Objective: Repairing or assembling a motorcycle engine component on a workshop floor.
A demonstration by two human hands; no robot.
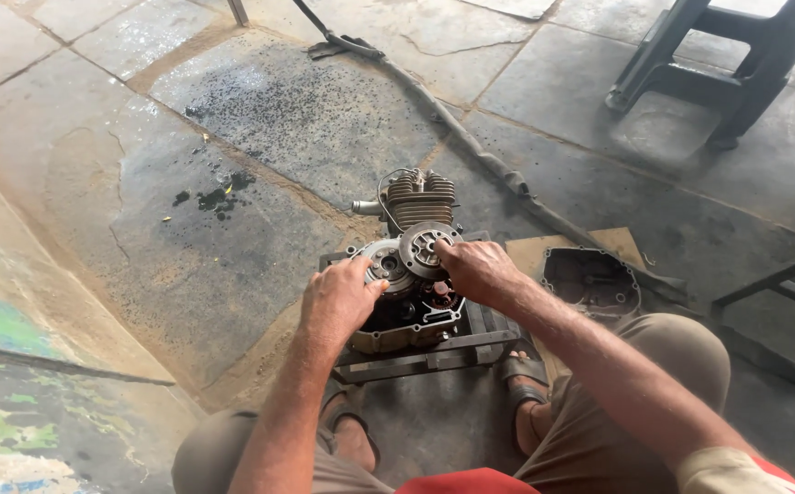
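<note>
Both hands on the engine, which sits in a metal stand on the stone floor. Left hand presses the near gear, steadying it; right hand grips the round clutch plate. Removed cover lies right.

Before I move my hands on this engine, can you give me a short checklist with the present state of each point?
1. Right hand grips the round clutch plate: ok.
2. Left hand rests on the clutch drum: ok.
3. Engine sits inside the metal stand: ok; whether it is firm, cannot tell.
4. Removed side cover lies apart on cardboard: ok.
5. Floor free of oil: not ok, dark spots behind the engine.
6. Feet clear of the stand: not ok, sandals touch its front bar.
</note>
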